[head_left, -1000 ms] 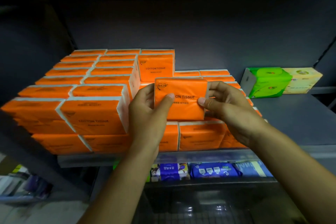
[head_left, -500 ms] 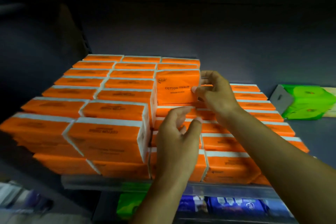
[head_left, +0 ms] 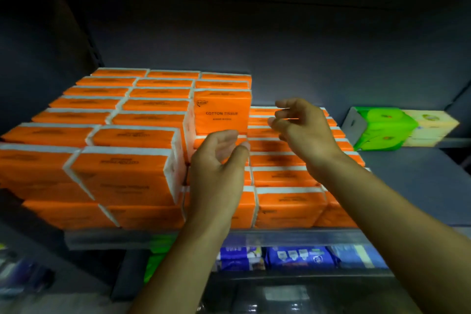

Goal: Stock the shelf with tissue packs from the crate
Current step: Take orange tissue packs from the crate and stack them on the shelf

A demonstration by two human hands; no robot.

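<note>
1. Dim grey shelving fills the view; the shelf (head_left: 420, 186) carries a big block of orange tissue packs (head_left: 122, 135) from its left end to past the middle, with bare board toward the right end.
2. One pack (head_left: 221, 112) stands upright at the back of the third column, its "COTTON TISSUE" face toward the front edge, print upright, long axis running along the shelf.
3. Right of it, the fourth column (head_left: 288, 176) sits a layer lower.
4. Left hand (head_left: 219, 163) is loosely open with fingers curled, holding nothing, just below that pack; whether it touches I cannot tell.
5. Right hand (head_left: 303, 127) is also open and empty, beside the pack's right edge.
6. Green and yellow packs (head_left: 387, 127) lie near the back right corner.
7. I'd judge stocking well advanced: room remains on the lower columns. No crate is in view.
</note>
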